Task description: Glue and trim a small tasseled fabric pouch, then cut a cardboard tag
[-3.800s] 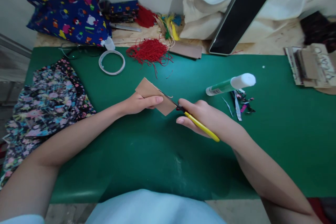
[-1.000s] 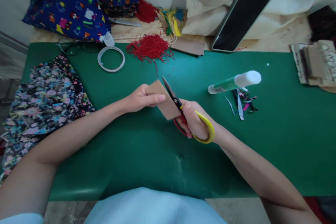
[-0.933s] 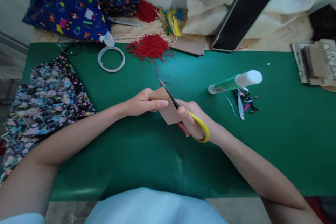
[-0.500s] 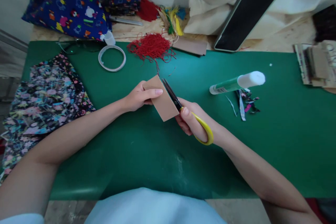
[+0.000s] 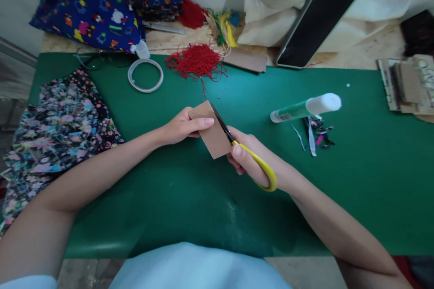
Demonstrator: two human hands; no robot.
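My left hand point(image 5: 185, 127) pinches a small brown card point(image 5: 213, 137) by its left side, thumb on top and fingers underneath. My right hand point(image 5: 249, 151) is closed round the yellow handles of a pair of scissors point(image 5: 262, 165). The dark blades lie along the card's right edge, pointing up and away, and look nearly closed. Both hands are held over the green table mat point(image 5: 190, 207). Beyond the card lies a tangle of red string point(image 5: 198, 61).
A tape roll point(image 5: 130, 82) and floral fabric point(image 5: 64, 122) lie left. To the right are a glue stick point(image 5: 305, 107), fabric scraps point(image 5: 320, 135) and stacked card pieces point(image 5: 408, 83). Behind stand a blue patterned pouch point(image 5: 88, 16) and a black panel point(image 5: 325, 13).
The scissor blades have closed together at the card's edge. The card and my left hand have shifted slightly right and nearer to me.
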